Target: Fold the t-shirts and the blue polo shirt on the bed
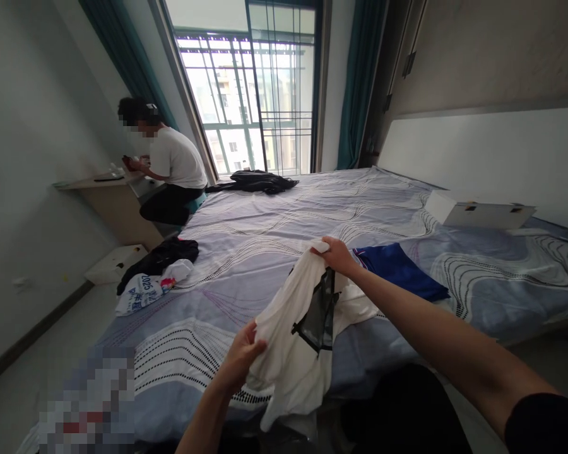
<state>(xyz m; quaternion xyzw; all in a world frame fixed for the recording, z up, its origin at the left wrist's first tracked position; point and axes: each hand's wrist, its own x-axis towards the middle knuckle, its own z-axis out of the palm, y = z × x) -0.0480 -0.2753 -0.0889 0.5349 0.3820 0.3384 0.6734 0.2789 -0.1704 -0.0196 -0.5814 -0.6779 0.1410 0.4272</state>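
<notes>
Holding up a white garment (288, 340) over the near edge of the bed (274, 221), that's basically the whole scene right now. The right hand (337, 255) has its fingers pinched shut on the top corner of the fabric, lifted up above the mattress, and the left hand (240, 356) is lower down with fingers curled tight on the other edge, so the cloth hangs stretched and bunched between them. There's a dark patch (319, 312) showing on it, maybe a print or a panel, hard to tell. It looks pretty crumpled, no neat creases yet, so I'd say the folding on this one has barely begun. Just beside the right wrist a blue garment (400, 271) lies flat on the sheet and looks folded already, so that's one done I guess. What's left seems like plenty: a black and white pile of clothes (156, 274) sits at the left edge of the bed, and another dark heap (255, 181) lies at the far end near the window. A white box (478, 213) rests by the headboard. Another person (173, 167) sits at a desk (101, 186) over by the window, busy with their own stuff.
</notes>
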